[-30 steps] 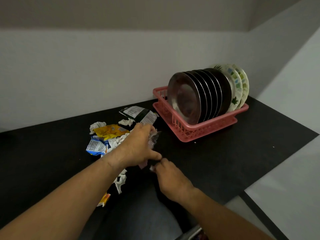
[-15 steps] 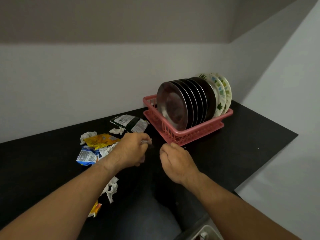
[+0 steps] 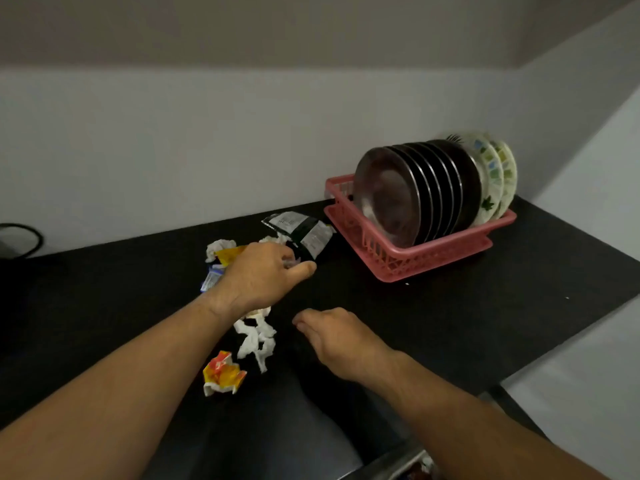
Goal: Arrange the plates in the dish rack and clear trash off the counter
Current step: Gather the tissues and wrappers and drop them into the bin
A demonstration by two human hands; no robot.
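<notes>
Plates [image 3: 415, 192] are stood upright in the pink dish rack [image 3: 398, 263] on the counter [image 3: 467, 323]. Trash [image 3: 258, 341] is scattered just left of it. A clear scrap [image 3: 290, 263] is pinched by the left hand [image 3: 263, 277], and the right hand [image 3: 343, 341] is held loose, empty.

Dim, soft — wide-angle edge warping

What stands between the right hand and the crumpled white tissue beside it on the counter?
Nothing visible does. The right hand has its fingertips pointing at the crumpled white tissue, and only bare black counter lies between them. The orange wrapper sits nearer the person, off that path.
</notes>
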